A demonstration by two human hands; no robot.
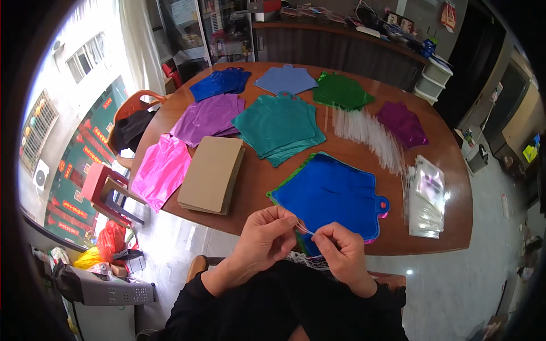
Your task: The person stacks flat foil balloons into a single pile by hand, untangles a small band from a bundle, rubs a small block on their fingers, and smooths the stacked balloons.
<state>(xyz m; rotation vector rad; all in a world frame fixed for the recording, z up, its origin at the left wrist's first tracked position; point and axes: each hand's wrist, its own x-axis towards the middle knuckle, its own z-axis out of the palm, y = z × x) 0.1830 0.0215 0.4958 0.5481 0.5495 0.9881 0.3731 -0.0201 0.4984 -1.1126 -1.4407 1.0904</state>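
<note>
I have the left hand (266,240) nearly closed, thumb and forefinger pinching a thin white string (305,229); the right hand (341,250) pinches it too, its other fingers curled. The string runs short and fine between them, slightly looped, just over the counter (267,226) at its near edge. Beneath lies a stack of pentagonal foil pieces (327,187), glossy blue on top with a rounded tab, green and pink showing at its borders. Toward the right edge I see clear plastic packets (427,199), piled and shiny; I can't make out their contents. A brown cardboard stack (211,173) sits near the left corner.
</note>
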